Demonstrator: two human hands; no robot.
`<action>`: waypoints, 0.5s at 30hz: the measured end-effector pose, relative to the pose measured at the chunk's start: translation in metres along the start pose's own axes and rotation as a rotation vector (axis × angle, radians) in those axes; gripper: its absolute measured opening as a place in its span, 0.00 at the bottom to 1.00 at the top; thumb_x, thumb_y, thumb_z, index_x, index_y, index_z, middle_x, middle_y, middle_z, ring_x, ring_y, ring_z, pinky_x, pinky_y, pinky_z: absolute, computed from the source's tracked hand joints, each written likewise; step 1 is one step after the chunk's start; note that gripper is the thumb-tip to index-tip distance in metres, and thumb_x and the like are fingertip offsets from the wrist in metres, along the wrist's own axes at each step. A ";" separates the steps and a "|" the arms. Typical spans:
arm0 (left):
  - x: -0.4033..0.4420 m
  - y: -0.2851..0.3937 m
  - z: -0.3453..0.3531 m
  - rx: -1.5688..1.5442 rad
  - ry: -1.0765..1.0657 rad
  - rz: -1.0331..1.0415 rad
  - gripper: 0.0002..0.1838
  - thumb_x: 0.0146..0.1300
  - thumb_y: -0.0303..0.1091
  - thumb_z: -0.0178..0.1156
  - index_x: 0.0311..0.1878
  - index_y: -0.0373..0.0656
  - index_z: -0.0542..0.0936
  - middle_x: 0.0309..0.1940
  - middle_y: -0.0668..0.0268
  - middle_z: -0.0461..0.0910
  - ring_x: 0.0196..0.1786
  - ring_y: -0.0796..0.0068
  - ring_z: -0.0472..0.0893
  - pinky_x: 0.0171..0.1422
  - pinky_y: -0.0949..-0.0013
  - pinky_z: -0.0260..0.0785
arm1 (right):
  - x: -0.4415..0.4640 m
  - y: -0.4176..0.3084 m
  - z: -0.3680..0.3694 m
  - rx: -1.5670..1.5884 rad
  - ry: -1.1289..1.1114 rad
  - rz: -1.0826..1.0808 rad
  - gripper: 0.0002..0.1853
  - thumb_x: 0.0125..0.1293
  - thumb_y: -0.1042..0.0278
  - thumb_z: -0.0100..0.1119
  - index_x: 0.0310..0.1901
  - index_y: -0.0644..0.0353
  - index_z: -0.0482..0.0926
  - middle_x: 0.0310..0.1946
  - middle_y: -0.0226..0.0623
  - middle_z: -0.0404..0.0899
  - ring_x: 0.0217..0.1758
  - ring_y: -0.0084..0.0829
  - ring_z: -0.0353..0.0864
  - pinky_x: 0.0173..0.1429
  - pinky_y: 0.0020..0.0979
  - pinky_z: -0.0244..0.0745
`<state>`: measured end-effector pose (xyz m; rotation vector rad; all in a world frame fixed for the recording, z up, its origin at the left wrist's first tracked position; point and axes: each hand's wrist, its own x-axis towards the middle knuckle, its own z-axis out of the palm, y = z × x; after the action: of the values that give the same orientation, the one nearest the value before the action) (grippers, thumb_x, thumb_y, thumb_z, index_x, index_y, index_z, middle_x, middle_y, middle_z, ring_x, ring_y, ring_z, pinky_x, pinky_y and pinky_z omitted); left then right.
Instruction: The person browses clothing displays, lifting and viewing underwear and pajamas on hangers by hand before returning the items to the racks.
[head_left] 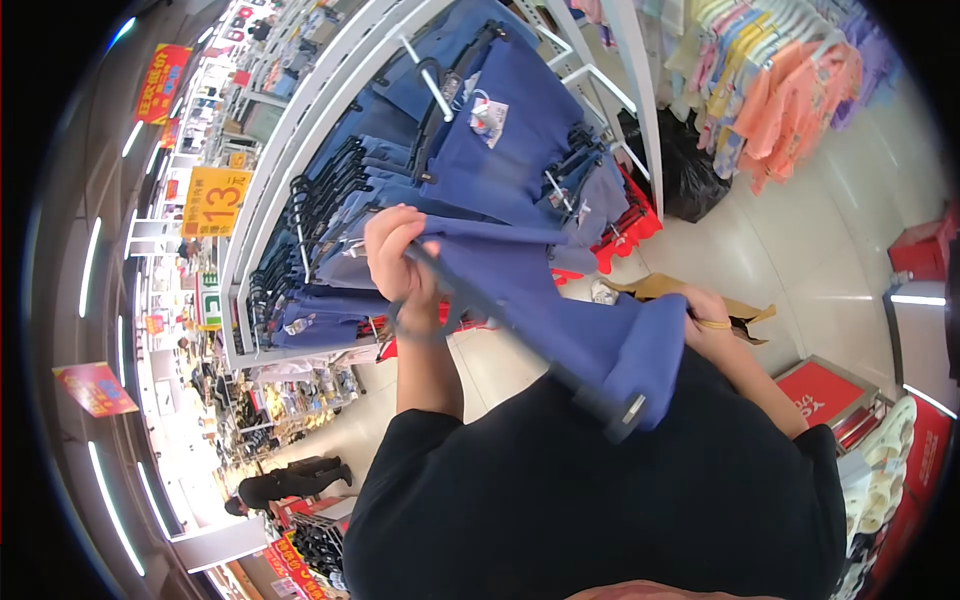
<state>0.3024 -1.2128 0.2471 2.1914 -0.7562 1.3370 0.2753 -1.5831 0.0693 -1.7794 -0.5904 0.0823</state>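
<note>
As I watch through the head view: a blue garment (600, 320) is stretched out in front of a black shirt (600, 490).
Left hand (393, 255): closed around the upper end of a dark, blurred hanger (510, 328) that slants across the garment.
Right hand (708, 318): gripping the garment's right edge, fingertips hidden.
White rack (642, 95): hanging blue clothes (520, 165), beyond the garment.

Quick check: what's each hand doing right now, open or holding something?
Left hand: closed, holding one end of the dark hanger.
Right hand: closed, holding the blue garment by its edge.
</note>
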 end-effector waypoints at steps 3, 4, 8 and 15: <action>0.013 0.024 -0.013 0.209 -0.182 -0.267 0.09 0.58 0.29 0.70 0.36 0.35 0.81 0.28 0.57 0.81 0.32 0.65 0.80 0.41 0.67 0.72 | -0.001 -0.007 0.001 -0.041 0.077 0.234 0.06 0.64 0.72 0.59 0.39 0.64 0.80 0.28 0.44 0.82 0.31 0.43 0.84 0.39 0.33 0.77; 0.024 0.031 -0.008 0.256 -0.151 -0.274 0.07 0.55 0.25 0.71 0.35 0.35 0.82 0.24 0.61 0.80 0.26 0.70 0.78 0.35 0.72 0.70 | -0.002 -0.003 0.002 -0.107 0.042 0.301 0.08 0.65 0.70 0.60 0.39 0.67 0.80 0.26 0.44 0.82 0.29 0.41 0.84 0.39 0.31 0.76; 0.022 0.012 0.003 0.300 -0.137 -0.472 0.11 0.55 0.31 0.73 0.37 0.36 0.83 0.23 0.63 0.81 0.23 0.75 0.75 0.31 0.75 0.67 | 0.004 -0.021 0.015 0.074 0.161 0.149 0.10 0.65 0.70 0.62 0.41 0.68 0.80 0.28 0.44 0.83 0.31 0.37 0.84 0.40 0.32 0.76; 0.016 -0.026 0.013 0.151 -0.166 -0.838 0.13 0.58 0.36 0.72 0.38 0.35 0.83 0.21 0.69 0.78 0.26 0.83 0.73 0.33 0.76 0.67 | 0.004 -0.022 0.025 0.041 0.311 0.161 0.11 0.63 0.70 0.65 0.42 0.69 0.80 0.34 0.45 0.83 0.35 0.35 0.83 0.42 0.31 0.75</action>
<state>0.3342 -1.2056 0.2534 2.3340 0.2382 0.7955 0.2627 -1.5554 0.0831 -1.7532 -0.2207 -0.0710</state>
